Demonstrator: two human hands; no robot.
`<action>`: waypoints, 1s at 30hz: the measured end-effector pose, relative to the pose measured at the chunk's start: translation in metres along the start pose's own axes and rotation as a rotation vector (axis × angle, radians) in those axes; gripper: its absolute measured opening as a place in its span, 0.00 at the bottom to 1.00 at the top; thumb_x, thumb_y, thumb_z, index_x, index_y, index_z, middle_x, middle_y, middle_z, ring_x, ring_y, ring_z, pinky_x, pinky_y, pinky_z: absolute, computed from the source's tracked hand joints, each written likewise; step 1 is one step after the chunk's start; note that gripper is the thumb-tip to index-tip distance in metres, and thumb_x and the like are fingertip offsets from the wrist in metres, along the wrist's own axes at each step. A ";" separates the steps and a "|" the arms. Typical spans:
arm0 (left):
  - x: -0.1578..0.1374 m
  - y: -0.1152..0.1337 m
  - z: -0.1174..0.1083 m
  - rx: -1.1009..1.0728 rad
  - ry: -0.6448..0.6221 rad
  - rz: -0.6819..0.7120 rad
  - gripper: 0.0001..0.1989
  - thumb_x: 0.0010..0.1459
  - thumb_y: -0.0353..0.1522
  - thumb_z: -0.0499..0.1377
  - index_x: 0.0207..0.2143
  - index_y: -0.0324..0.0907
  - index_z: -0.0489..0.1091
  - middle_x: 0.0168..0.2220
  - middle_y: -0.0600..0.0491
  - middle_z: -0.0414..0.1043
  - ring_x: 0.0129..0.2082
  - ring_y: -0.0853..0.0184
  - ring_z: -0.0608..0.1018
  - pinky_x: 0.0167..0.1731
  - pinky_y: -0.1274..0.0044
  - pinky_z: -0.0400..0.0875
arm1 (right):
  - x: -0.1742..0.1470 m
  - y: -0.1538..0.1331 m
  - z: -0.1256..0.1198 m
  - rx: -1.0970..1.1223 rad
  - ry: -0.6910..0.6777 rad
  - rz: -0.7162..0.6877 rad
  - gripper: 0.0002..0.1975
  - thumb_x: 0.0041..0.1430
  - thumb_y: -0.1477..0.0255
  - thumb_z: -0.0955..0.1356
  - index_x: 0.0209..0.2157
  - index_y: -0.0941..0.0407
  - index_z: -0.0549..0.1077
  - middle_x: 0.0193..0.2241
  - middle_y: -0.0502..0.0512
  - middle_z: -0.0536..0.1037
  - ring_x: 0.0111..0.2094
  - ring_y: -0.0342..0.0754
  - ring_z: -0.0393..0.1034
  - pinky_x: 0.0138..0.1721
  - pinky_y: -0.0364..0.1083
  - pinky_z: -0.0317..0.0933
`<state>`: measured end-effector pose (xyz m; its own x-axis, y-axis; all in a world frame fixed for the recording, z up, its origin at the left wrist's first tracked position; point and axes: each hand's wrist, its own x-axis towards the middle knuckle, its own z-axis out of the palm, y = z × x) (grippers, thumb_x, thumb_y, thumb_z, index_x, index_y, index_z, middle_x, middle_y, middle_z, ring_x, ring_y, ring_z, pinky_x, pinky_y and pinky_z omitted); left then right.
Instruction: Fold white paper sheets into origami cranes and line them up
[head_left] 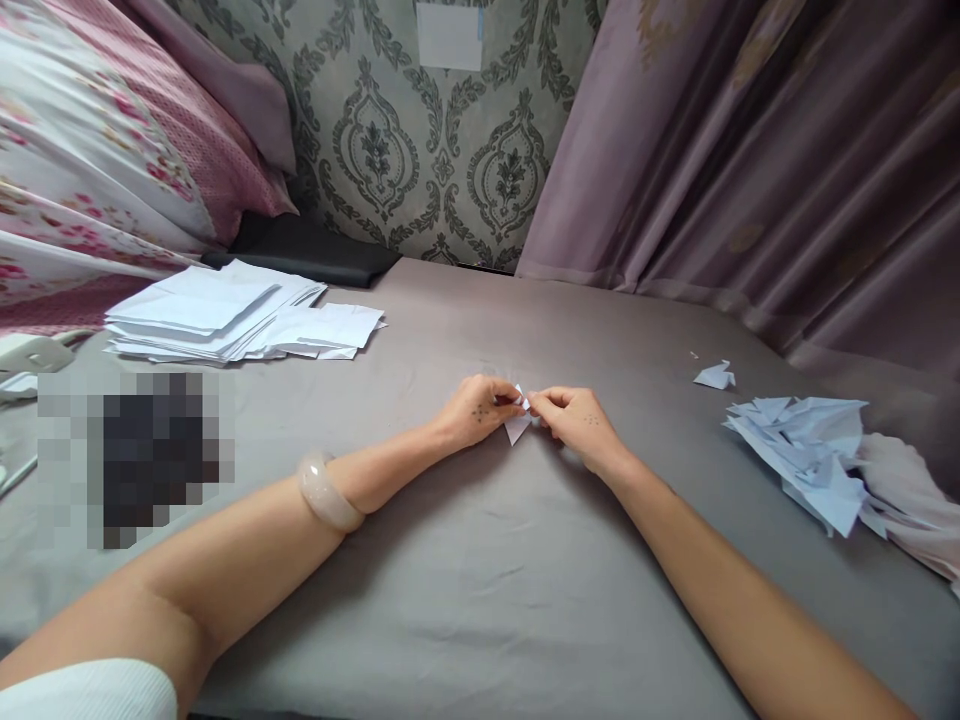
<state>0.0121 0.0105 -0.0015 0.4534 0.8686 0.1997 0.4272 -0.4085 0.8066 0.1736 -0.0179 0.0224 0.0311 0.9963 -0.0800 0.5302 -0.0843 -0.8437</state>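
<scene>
The small folded paper point(515, 430) sat between my two hands, over the grey sheet point(450, 600), one corner pointing back toward me. My left hand point(476, 412) pinched it from the left, thumb against fingers; my right hand point(576, 418) pinched it from the right, fingertips close to the left's.

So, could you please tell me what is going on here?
A person's left hand and right hand come together over a gray cloth surface, both pinching a small folded white paper. Farther off to the left lies a stack of white paper. To the right are a pile of folded papers and, apart from it, one single folded piece.
</scene>
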 end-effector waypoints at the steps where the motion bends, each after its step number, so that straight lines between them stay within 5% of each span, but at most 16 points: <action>1: 0.000 -0.001 0.000 -0.001 -0.002 0.002 0.10 0.54 0.34 0.57 0.31 0.38 0.76 0.26 0.56 0.73 0.26 0.72 0.69 0.29 0.81 0.62 | 0.000 0.000 -0.001 0.034 -0.019 0.033 0.12 0.49 0.64 0.66 0.22 0.59 0.73 0.17 0.47 0.66 0.18 0.38 0.55 0.20 0.40 0.51; 15: 0.003 -0.003 0.000 0.024 -0.037 0.032 0.13 0.56 0.36 0.55 0.32 0.37 0.76 0.26 0.55 0.73 0.26 0.72 0.69 0.28 0.82 0.61 | 0.006 0.000 -0.007 0.459 -0.193 0.276 0.09 0.44 0.69 0.72 0.22 0.60 0.71 0.21 0.49 0.67 0.19 0.34 0.55 0.12 0.36 0.42; 30: 0.002 -0.002 0.001 0.045 -0.039 0.020 0.13 0.56 0.37 0.55 0.31 0.39 0.76 0.25 0.56 0.72 0.25 0.72 0.68 0.27 0.81 0.60 | 0.007 -0.001 -0.010 0.423 -0.158 0.267 0.12 0.42 0.67 0.75 0.23 0.59 0.72 0.23 0.52 0.71 0.17 0.34 0.56 0.11 0.36 0.43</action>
<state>0.0132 0.0128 -0.0028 0.4918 0.8490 0.1934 0.4523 -0.4389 0.7764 0.1818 -0.0102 0.0278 -0.0268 0.9272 -0.3735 0.1315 -0.3671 -0.9208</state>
